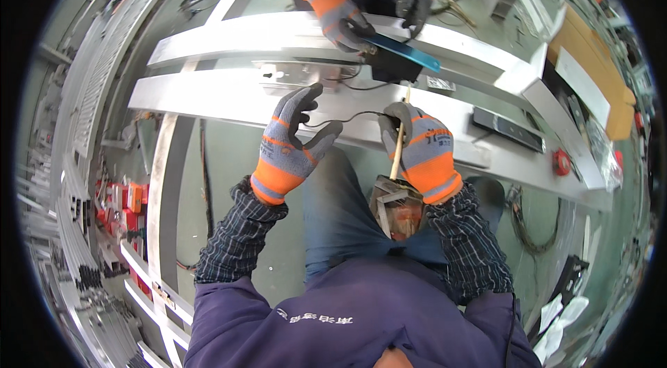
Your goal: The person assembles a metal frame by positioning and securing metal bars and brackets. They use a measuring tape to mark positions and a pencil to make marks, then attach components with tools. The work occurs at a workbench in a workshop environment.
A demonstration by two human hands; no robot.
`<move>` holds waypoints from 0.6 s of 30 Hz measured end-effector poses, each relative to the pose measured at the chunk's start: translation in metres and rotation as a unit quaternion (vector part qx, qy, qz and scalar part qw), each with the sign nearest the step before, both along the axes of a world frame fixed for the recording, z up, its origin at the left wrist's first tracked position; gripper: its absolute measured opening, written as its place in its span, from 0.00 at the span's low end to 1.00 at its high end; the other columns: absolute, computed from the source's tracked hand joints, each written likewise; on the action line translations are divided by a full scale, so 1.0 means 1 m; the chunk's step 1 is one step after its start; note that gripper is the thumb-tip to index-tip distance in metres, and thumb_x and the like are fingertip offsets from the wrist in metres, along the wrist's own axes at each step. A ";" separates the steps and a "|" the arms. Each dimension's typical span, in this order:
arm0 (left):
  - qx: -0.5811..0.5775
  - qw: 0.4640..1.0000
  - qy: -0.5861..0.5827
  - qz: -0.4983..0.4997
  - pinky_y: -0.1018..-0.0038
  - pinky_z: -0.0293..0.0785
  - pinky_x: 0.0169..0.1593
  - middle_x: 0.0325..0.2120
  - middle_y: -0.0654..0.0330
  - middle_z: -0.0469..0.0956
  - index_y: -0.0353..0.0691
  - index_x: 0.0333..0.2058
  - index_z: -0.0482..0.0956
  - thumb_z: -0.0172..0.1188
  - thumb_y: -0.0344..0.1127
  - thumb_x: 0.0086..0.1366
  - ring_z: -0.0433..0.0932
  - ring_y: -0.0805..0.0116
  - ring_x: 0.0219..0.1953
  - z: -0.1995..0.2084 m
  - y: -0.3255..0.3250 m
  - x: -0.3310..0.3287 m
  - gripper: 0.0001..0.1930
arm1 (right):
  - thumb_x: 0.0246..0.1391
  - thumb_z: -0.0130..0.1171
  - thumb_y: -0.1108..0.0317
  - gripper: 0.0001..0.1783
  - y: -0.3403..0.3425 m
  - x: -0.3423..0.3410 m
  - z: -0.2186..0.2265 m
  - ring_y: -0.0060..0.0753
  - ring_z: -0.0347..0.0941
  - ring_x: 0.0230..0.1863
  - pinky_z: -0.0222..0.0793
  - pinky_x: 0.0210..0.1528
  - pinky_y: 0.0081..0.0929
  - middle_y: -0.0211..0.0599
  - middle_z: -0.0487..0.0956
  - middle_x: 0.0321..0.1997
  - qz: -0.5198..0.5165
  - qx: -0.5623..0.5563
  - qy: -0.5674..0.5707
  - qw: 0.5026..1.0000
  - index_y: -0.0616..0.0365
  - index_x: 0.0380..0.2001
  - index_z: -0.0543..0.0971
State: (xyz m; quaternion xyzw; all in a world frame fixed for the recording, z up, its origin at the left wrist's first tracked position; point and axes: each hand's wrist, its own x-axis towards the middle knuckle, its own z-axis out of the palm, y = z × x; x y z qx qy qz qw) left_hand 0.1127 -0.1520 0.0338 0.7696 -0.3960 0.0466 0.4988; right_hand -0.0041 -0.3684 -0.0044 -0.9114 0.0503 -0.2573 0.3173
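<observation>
My left hand (pixel 295 146), in a grey and orange glove, is raised with thumb and fingers apart. A thin black cable (pixel 358 115) stretches from beside it to my right hand (pixel 422 149). That hand wears a matching glove and pinches the cable between its fingers. A thin pale stick (pixel 398 153) runs along the same fingers; whether they grip it too is unclear. Across from me, a co-worker's gloved hands (pixel 344 24) hold a flat blue-topped piece (pixel 406 52) with a black part under it, above the white metal beams (pixel 208 94).
A black rectangular bar (pixel 507 129) and a red tape measure (pixel 561 161) lie to the right. Beyond them stands an open cardboard box (pixel 590 69). A metal-edged container (pixel 396 205) sits below my right hand. Red boxes (pixel 128 198) stand on the left, near stacked metal profiles.
</observation>
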 end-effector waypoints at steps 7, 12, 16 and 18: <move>0.122 0.970 -0.198 -0.065 0.63 0.76 0.51 0.46 0.54 0.82 0.42 0.55 0.81 0.74 0.29 0.56 0.81 0.55 0.47 -0.009 -0.036 -0.004 0.26 | 0.48 0.69 0.65 0.23 0.001 -0.029 0.005 0.53 0.79 0.37 0.74 0.40 0.45 0.43 0.82 0.37 0.013 0.015 -0.011 1.000 0.53 0.49 0.78; 0.154 0.953 -0.256 -0.054 0.61 0.77 0.44 0.36 0.57 0.84 0.42 0.46 0.84 0.70 0.28 0.59 0.82 0.53 0.40 -0.017 -0.028 0.012 0.15 | 0.49 0.70 0.68 0.18 -0.010 -0.059 0.020 0.49 0.80 0.37 0.75 0.40 0.41 0.40 0.83 0.36 -0.021 0.027 -0.005 0.999 0.51 0.45 0.80; 0.157 0.953 -0.239 -0.100 0.61 0.78 0.41 0.35 0.56 0.84 0.41 0.46 0.84 0.69 0.27 0.59 0.81 0.53 0.38 -0.013 -0.024 0.006 0.15 | 0.50 0.71 0.68 0.15 -0.023 -0.073 0.013 0.48 0.81 0.34 0.75 0.38 0.40 0.39 0.84 0.33 -0.059 -0.009 -0.033 0.998 0.52 0.43 0.82; 0.175 0.951 -0.229 -0.110 0.62 0.77 0.41 0.34 0.57 0.83 0.41 0.46 0.84 0.70 0.29 0.60 0.81 0.54 0.37 -0.013 -0.029 -0.004 0.15 | 0.51 0.71 0.68 0.15 -0.029 -0.079 0.009 0.48 0.81 0.33 0.75 0.38 0.40 0.39 0.84 0.32 -0.068 -0.017 -0.022 0.997 0.52 0.43 0.82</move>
